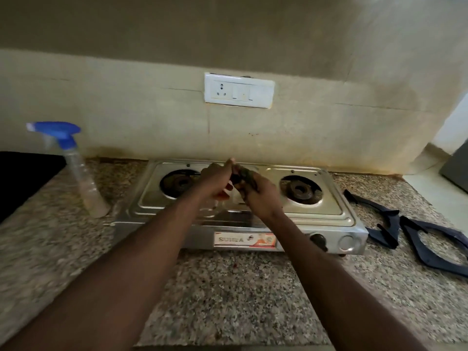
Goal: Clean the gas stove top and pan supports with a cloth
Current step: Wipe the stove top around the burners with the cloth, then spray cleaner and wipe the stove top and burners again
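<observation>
A steel two-burner gas stove (326,211) stands on the speckled granite counter, both burners bare. Its two dark pan supports (379,224) (440,245) lie on the counter to its right. Over the middle of the stove top my left hand (217,181) and my right hand (258,196) meet around a small dark cloth (244,177), bunched between the fingers of both. Most of the cloth is hidden by my hands.
A clear spray bottle (81,178) with a blue trigger head stands left of the stove. A dark surface (22,178) lies at the far left. A white socket plate (239,91) is on the stained wall behind. A grey object (458,168) sits far right.
</observation>
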